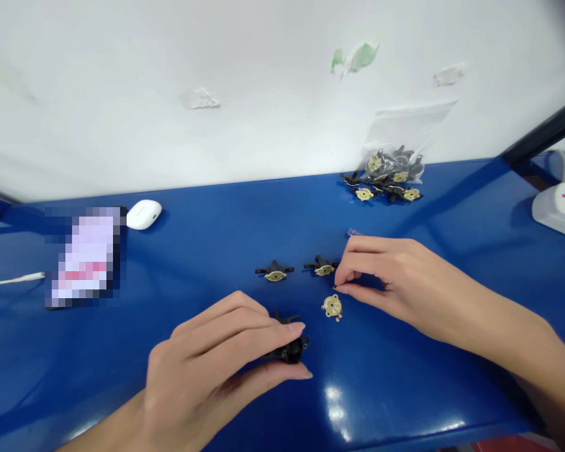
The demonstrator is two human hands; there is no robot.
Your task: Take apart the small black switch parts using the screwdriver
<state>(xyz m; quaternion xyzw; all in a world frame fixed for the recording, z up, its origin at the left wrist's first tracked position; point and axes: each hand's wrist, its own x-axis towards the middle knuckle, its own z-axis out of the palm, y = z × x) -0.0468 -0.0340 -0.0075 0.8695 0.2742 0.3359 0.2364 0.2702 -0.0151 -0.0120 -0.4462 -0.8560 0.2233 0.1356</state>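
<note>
My left hand is closed around a black plastic part, gripped between thumb and fingers just above the blue table. Its hollow end faces right. My right hand is pinched, with a tiny dark piece at the fingertips, too small to name. Just below those fingertips lies a gold-coloured metal plate with a centre hole, and tiny metal bits beside it. Two black parts with gold plates, one on the left and one on the right, stand behind. A purple item is partly hidden behind my right hand.
At the back, a clear plastic bag leans on the wall with black and gold parts in it, and several more lie in front. A phone and white earbud case are left; a power strip is right.
</note>
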